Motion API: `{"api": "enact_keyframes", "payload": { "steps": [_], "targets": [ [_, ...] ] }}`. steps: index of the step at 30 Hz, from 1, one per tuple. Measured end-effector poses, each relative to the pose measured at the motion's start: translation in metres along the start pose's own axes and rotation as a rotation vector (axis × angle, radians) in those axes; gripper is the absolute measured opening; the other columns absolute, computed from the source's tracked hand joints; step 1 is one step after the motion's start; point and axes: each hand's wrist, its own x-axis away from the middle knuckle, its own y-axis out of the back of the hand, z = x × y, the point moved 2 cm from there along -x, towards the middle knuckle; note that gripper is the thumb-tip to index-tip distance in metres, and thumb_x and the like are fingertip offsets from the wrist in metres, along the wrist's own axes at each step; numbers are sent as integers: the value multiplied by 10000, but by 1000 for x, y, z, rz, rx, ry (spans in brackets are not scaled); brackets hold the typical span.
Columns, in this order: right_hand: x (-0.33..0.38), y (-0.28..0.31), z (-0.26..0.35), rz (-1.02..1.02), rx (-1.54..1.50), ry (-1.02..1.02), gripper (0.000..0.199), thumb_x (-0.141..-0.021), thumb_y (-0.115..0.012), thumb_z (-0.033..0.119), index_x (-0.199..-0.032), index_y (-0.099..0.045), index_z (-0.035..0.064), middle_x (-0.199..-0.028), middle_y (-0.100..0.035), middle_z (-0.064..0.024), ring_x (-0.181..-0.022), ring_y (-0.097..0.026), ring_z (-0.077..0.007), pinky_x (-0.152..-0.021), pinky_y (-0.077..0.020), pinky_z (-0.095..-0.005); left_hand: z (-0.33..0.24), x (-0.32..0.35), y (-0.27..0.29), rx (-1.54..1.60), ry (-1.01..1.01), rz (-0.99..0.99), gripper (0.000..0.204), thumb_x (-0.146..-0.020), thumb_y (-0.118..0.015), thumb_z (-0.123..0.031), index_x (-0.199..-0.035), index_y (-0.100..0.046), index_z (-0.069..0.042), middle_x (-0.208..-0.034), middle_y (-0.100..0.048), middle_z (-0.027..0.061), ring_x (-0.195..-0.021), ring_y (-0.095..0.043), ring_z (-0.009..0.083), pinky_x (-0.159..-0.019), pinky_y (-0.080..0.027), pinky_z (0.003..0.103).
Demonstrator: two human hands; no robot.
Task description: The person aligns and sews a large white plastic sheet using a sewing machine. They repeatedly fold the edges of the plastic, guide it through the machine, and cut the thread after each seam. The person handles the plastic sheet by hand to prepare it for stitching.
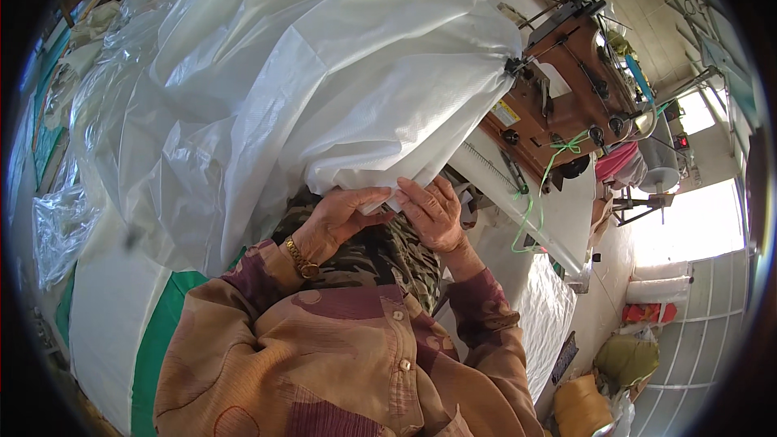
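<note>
A large white woven plastic sheet (348,73) spreads across the work surface and hangs down to my lap. Its near edge is pinched between the thumb and fingers of my left hand (344,214), which wears a gold watch at the wrist. Close beside it, my right hand (433,212) grips the same edge, the two sets of fingertips almost meeting over a small fold. To the right stands a brown sewing machine (550,101); the sheet's far right corner runs up to its needle end, where the exact contact is too small to make out.
Green thread (530,210) trails from the machine over the pale table (486,166). Crumpled clear plastic (65,218) lies at the left by a green strip (166,316). An orange-tan bundle (583,405), an olive sack (627,358) and white rolls (660,287) sit at the lower right.
</note>
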Motion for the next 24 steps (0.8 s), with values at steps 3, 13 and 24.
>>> {"api": "enact_keyframes", "payload": {
  "steps": [3, 13, 24],
  "targets": [
    [-2, 2, -1, 18, 4, 14, 271, -743, -689, 98, -1005, -709, 29, -1218, -657, -99, -922, -669, -202, -956, -494, -455, -1, 0, -1, -2, -13, 9, 374, -887, -719, -86, -1233, -581, -129, -1165, -612, 15, -1085, -584, 156, -933, -527, 451],
    [-20, 14, 1, -37, 48, -13, 330, -710, -772, 79, -1012, -641, 52, -1028, -648, -61, -841, -647, -207, -892, -511, -442, -1, -3, 0, -80, -53, 8, 277, -890, -694, -84, -1159, -629, -94, -1128, -637, 21, -1019, -612, 148, -899, -537, 452],
    [-22, 8, -3, -11, 17, -26, 382, -704, -782, 82, -1066, -661, 95, -1113, -603, -47, -1035, -598, -259, -941, -463, -486, -6, -3, -2, -127, -100, -42, 350, -880, -704, -106, -1217, -617, -73, -1100, -656, 36, -954, -628, 161, -817, -567, 381]
  ]
}}
